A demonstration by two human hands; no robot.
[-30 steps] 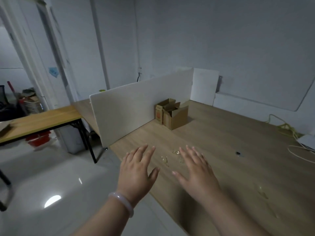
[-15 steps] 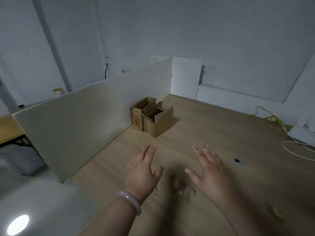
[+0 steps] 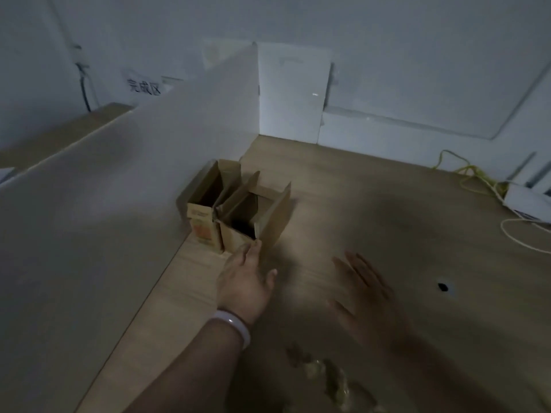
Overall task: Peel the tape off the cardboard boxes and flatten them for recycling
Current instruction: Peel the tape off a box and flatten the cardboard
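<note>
Pointing forward with straight, relaxed fingers, the person's left hand point(image 3: 243, 281) holds nothing; its fingertips are at the near corner of the larger brown cardboard box point(image 3: 268, 216), and real contact cannot be told. This box stands with flaps up on the light wooden table point(image 3: 387, 204), touching a smaller cardboard box with orange print point(image 3: 202, 225) beside the white partition board point(image 3: 119, 180). The right hand point(image 3: 366, 296), blurred, is spread flat above the table, also holding nothing. Crumpled clear tape pieces point(image 3: 328, 374) lie near the front edge.
</note>
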